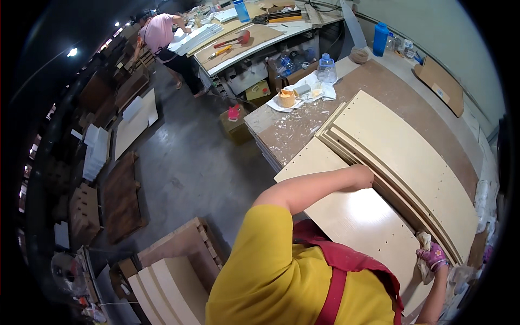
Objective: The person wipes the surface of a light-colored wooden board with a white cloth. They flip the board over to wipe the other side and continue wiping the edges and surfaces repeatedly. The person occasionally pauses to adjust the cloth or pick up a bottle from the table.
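One glossy pale board, right of centre in the frame, lying flat, small holes along its edges; beside it, a stack of pale boards. One left hand, at the seam between board and stack; grip, fingers hidden, cannot tell whether apart or together. One right hand, lower right, purple-gloved; grip clamped on a whitish cloth over the board's edge. One brown-topped tabletop, upper right, bearing a blue bottle, a cardboard piece and an orange tub. Grey floor, left of centre. One co-worker in pink, upper left, bending at a cluttered second tabletop.
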{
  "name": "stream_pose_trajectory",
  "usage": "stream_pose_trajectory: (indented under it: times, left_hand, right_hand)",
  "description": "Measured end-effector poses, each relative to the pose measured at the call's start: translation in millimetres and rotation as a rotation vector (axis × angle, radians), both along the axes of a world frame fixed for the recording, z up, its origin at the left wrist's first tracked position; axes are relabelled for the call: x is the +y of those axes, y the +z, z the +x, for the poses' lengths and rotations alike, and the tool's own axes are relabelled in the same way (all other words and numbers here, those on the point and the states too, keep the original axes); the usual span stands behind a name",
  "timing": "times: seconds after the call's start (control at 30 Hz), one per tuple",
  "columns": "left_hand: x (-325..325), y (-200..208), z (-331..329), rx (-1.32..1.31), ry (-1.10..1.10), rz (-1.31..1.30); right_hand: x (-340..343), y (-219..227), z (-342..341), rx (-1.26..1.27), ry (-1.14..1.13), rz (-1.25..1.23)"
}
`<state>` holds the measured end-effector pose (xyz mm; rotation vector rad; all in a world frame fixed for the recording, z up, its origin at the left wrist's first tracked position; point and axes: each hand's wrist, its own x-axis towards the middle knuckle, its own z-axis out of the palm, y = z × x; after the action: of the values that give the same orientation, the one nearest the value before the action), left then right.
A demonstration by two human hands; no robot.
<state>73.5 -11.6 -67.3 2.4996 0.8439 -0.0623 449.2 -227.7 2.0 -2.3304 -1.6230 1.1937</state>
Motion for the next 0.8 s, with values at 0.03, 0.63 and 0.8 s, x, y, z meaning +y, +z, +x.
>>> stream_pose_trajectory:
  times: [0.03, 0.63, 0.8]
  left_hand:
    - [-4, 1, -1, 0.007, 0.008, 0.026]
    - [2, -51, 7, -0.293, 0.306, 0.092]
    - [-74, 8, -47, -0.231, -0.001, 0.224]
  right_hand:
    - [3, -8, 0, 0.027, 0.025, 0.035]
    - [7, -48, 30, -0.065, 0.136, 0.166]
    - [-25, -25, 8, -0.539, 0.206, 0.311]
